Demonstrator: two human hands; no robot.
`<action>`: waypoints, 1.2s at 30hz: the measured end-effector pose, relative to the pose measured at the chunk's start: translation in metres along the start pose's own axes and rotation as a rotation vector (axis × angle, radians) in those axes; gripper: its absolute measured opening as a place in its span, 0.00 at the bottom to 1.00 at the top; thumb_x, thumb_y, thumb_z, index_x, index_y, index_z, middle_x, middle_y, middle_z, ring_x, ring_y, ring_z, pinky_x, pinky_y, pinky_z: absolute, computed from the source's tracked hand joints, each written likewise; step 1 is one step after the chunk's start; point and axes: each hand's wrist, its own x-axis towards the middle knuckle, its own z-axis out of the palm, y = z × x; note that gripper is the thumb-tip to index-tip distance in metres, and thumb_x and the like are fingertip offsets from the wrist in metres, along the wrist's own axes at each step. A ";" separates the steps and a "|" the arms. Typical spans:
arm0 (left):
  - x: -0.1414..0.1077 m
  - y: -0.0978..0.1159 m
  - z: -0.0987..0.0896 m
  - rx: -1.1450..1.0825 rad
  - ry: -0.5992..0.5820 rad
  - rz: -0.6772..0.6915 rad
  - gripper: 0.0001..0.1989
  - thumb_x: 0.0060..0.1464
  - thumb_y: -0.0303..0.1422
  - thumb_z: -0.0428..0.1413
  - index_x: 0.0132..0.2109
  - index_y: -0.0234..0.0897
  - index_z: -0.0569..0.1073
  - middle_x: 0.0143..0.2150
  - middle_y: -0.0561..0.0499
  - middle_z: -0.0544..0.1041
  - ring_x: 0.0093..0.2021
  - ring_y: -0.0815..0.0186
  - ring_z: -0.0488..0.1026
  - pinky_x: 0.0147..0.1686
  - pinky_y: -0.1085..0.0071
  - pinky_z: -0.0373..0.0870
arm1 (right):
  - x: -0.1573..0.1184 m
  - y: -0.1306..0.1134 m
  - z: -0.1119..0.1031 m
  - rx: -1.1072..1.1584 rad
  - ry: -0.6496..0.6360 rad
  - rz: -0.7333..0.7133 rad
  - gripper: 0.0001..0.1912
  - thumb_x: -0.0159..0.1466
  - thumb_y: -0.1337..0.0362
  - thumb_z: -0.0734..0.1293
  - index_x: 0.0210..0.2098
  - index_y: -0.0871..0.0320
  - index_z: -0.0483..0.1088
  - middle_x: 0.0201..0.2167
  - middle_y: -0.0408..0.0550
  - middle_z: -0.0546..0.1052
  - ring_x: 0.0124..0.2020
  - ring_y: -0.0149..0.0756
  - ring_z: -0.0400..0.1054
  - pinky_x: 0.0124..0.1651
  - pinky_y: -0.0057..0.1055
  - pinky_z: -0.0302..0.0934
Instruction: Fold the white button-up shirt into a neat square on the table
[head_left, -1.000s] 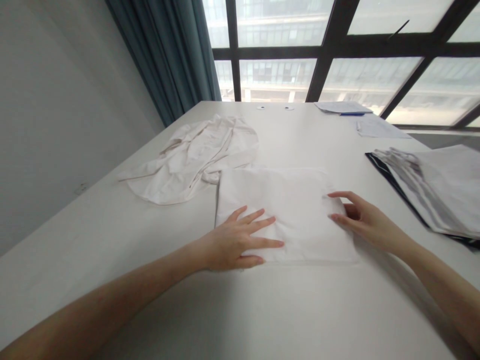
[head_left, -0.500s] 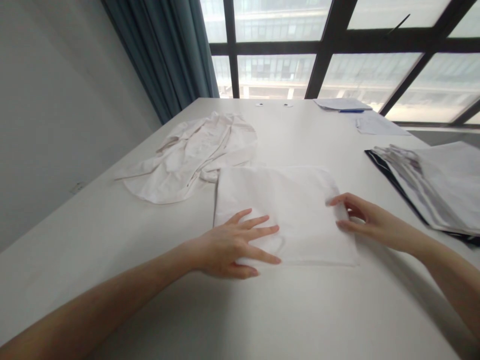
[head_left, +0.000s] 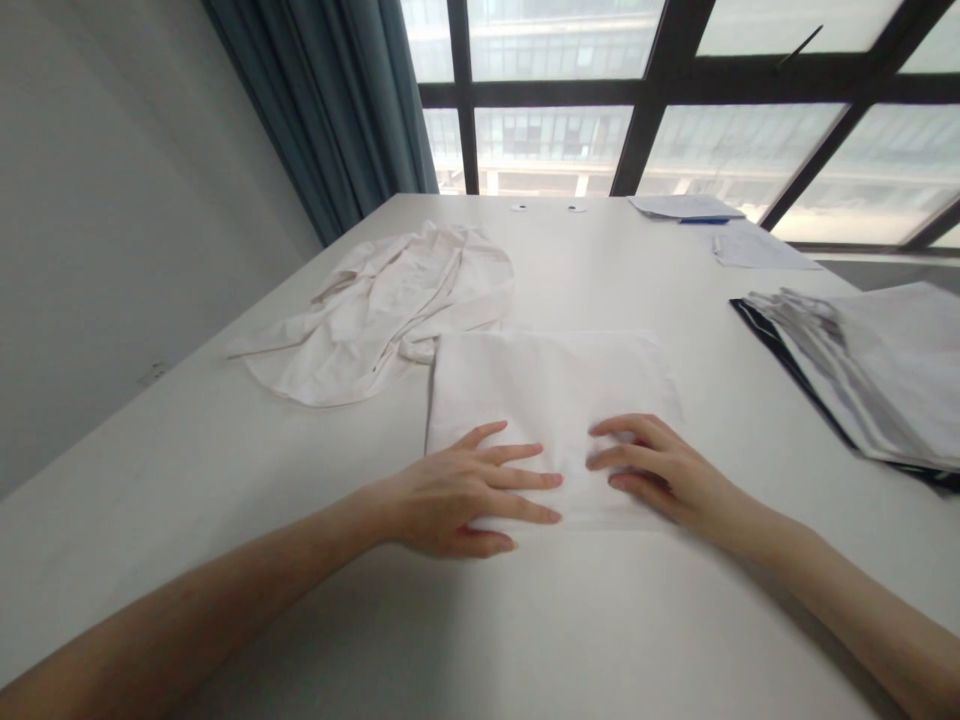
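A white cloth folded into a flat rectangle [head_left: 555,385] lies on the white table in front of me. My left hand [head_left: 469,495] rests on its near left part, palm down with the fingers spread. Over the right part of the cloth is my right hand [head_left: 660,465], its fingers curved and apart, with nothing visible between them; whether the fingertips touch the cloth I cannot tell. A crumpled white garment [head_left: 405,300] lies just behind and to the left, its edge meeting the folded cloth's far left corner.
At the right edge a stack of folded white cloths [head_left: 900,370] lies on something black. Papers [head_left: 686,207] and a blue pen-like object [head_left: 703,221] are at the table's far right. A blue curtain [head_left: 337,110] and windows stand beyond the table [head_left: 585,620].
My right hand has moved left from the cloth's right edge to over its surface. My left hand has stayed in nearly the same place.
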 end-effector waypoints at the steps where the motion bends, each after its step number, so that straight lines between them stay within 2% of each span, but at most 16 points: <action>1: 0.000 -0.001 0.000 -0.023 0.009 0.002 0.24 0.63 0.38 0.55 0.65 0.51 0.64 0.69 0.53 0.63 0.71 0.57 0.52 0.70 0.51 0.29 | -0.001 0.002 -0.001 -0.016 -0.031 -0.009 0.14 0.70 0.64 0.62 0.51 0.46 0.73 0.60 0.50 0.68 0.60 0.42 0.61 0.59 0.44 0.61; 5: -0.002 -0.003 0.000 -0.153 0.068 -0.015 0.23 0.63 0.37 0.55 0.64 0.46 0.65 0.63 0.51 0.71 0.69 0.61 0.58 0.70 0.57 0.28 | -0.004 0.007 -0.005 -0.072 -0.134 -0.031 0.19 0.70 0.63 0.61 0.57 0.38 0.71 0.67 0.43 0.63 0.67 0.46 0.55 0.61 0.51 0.57; 8: -0.002 -0.006 0.002 -0.233 0.169 -0.057 0.15 0.67 0.33 0.51 0.58 0.44 0.71 0.55 0.52 0.78 0.64 0.64 0.66 0.70 0.61 0.33 | -0.005 0.005 -0.009 -0.070 -0.188 -0.025 0.20 0.71 0.63 0.59 0.58 0.35 0.70 0.68 0.41 0.61 0.68 0.47 0.53 0.61 0.53 0.57; 11: 0.000 -0.009 0.005 -0.225 0.230 -0.062 0.12 0.69 0.32 0.49 0.52 0.45 0.75 0.51 0.53 0.81 0.60 0.67 0.71 0.69 0.64 0.37 | -0.005 0.004 -0.012 -0.052 -0.237 -0.024 0.20 0.71 0.63 0.59 0.56 0.33 0.72 0.68 0.38 0.60 0.69 0.50 0.51 0.61 0.56 0.56; 15: 0.000 -0.008 0.005 -0.096 0.178 -0.010 0.13 0.69 0.31 0.49 0.53 0.47 0.75 0.58 0.54 0.76 0.64 0.67 0.66 0.69 0.65 0.36 | -0.005 0.003 -0.015 -0.012 -0.276 -0.009 0.18 0.71 0.61 0.59 0.53 0.33 0.74 0.68 0.39 0.60 0.70 0.52 0.48 0.61 0.58 0.55; 19: -0.001 -0.002 0.002 0.018 0.075 -0.026 0.18 0.68 0.30 0.46 0.59 0.52 0.71 0.66 0.55 0.66 0.69 0.63 0.57 0.70 0.58 0.37 | -0.005 0.002 -0.018 0.037 -0.284 0.010 0.16 0.70 0.58 0.61 0.50 0.36 0.77 0.68 0.39 0.61 0.71 0.51 0.46 0.63 0.58 0.53; 22: -0.002 0.001 -0.001 0.059 0.024 -0.022 0.19 0.65 0.31 0.48 0.60 0.53 0.70 0.70 0.56 0.61 0.71 0.59 0.54 0.70 0.54 0.37 | -0.005 0.002 -0.021 0.089 -0.288 0.031 0.13 0.70 0.57 0.62 0.45 0.38 0.79 0.67 0.39 0.63 0.71 0.51 0.46 0.64 0.58 0.53; 25: -0.002 0.001 -0.001 0.069 0.017 0.000 0.20 0.62 0.33 0.52 0.60 0.54 0.70 0.70 0.55 0.60 0.71 0.56 0.54 0.70 0.52 0.38 | -0.005 0.001 -0.020 0.172 -0.229 0.061 0.12 0.68 0.55 0.64 0.41 0.42 0.81 0.62 0.42 0.70 0.69 0.50 0.53 0.63 0.55 0.56; 28: -0.002 -0.001 -0.001 0.074 0.017 0.006 0.21 0.62 0.34 0.52 0.60 0.55 0.70 0.70 0.55 0.60 0.71 0.56 0.54 0.70 0.52 0.39 | -0.005 -0.002 -0.014 0.252 -0.042 0.147 0.13 0.69 0.57 0.63 0.44 0.47 0.80 0.54 0.48 0.77 0.60 0.45 0.66 0.59 0.47 0.64; 30: -0.002 -0.001 -0.001 0.077 0.012 0.005 0.20 0.62 0.33 0.52 0.60 0.55 0.70 0.70 0.55 0.60 0.71 0.56 0.54 0.70 0.52 0.39 | -0.004 -0.003 -0.009 0.250 0.096 0.213 0.13 0.70 0.59 0.62 0.44 0.50 0.78 0.50 0.49 0.79 0.52 0.40 0.72 0.54 0.40 0.68; 33: -0.002 0.000 -0.002 0.079 0.008 0.003 0.21 0.62 0.33 0.53 0.60 0.55 0.70 0.70 0.55 0.60 0.71 0.56 0.54 0.70 0.52 0.39 | -0.004 -0.002 -0.005 0.145 0.209 0.197 0.13 0.70 0.63 0.60 0.43 0.51 0.77 0.49 0.49 0.79 0.51 0.38 0.73 0.54 0.38 0.68; 36: -0.002 0.000 -0.001 0.078 0.013 0.006 0.20 0.62 0.34 0.52 0.60 0.54 0.70 0.71 0.54 0.59 0.71 0.56 0.54 0.70 0.52 0.38 | -0.004 0.002 -0.002 -0.016 0.178 0.110 0.14 0.70 0.61 0.61 0.51 0.51 0.75 0.55 0.50 0.76 0.59 0.42 0.66 0.59 0.44 0.64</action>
